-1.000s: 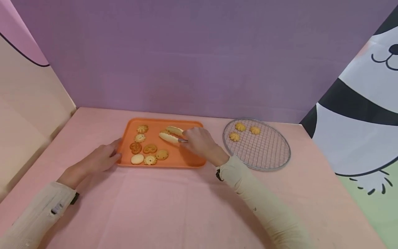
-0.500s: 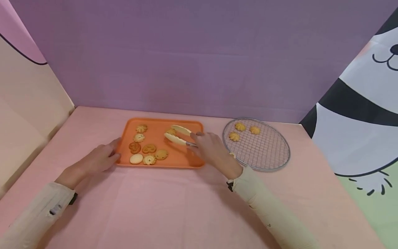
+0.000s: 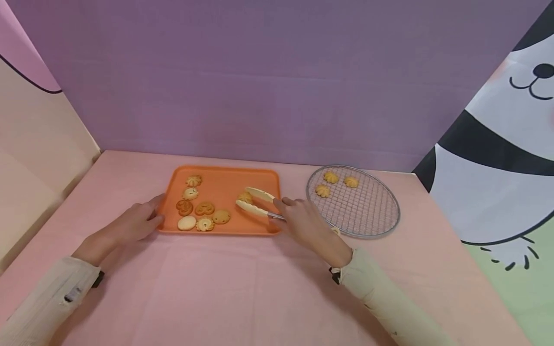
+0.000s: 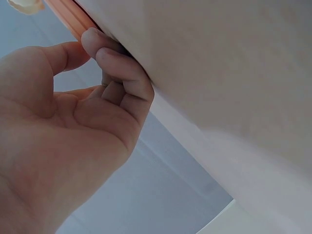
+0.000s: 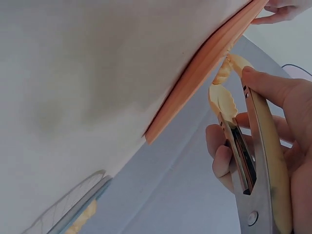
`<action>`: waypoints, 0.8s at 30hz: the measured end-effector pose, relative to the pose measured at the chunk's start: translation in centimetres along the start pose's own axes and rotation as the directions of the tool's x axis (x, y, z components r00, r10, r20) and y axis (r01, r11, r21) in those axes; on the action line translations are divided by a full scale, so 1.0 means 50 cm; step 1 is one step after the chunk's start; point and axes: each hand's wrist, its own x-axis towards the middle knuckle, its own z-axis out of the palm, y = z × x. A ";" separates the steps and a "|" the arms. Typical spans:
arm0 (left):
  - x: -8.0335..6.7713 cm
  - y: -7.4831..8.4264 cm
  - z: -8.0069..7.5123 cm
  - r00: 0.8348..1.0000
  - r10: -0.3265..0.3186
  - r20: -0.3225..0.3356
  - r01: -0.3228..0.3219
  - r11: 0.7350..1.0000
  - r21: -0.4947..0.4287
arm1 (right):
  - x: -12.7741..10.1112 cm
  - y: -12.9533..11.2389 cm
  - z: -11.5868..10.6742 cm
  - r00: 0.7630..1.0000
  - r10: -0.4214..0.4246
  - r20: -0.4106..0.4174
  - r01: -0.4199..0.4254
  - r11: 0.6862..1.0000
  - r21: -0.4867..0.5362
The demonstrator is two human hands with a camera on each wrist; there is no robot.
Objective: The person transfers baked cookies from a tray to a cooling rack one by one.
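Observation:
An orange tray [image 3: 225, 185] lies on the pink table with several cookies [image 3: 203, 209] in its left half. My right hand [image 3: 303, 223] grips cream-tipped metal tongs [image 3: 256, 202], whose tips pinch a small cookie [image 3: 245, 197] over the tray's right side. The right wrist view shows the tongs [image 5: 246, 146] squeezed on that cookie [image 5: 224, 73] just above the tray's rim [image 5: 204, 63]. My left hand [image 3: 140, 220] sits at the tray's left edge. In the left wrist view its curled fingers [image 4: 122, 73] hold the rim [image 4: 66, 17].
A round wire rack [image 3: 363, 216] lies right of the tray with three flower-shaped cookies [image 3: 331, 177] at its far side. Purple and panda-print panels wall in the table at the back and sides. Bare pink tabletop [image 3: 225, 288] spreads in front.
My right hand has drawn back toward the front right, carrying the tongs and the pinched cookie from the tray's far middle to its right side. The left hand has stayed put.

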 end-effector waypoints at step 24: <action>0.001 -0.001 0.000 1.000 -0.002 0.001 0.002 1.000 0.003 | -0.066 0.028 -0.032 0.997 0.050 -0.065 -0.052 0.998 -0.027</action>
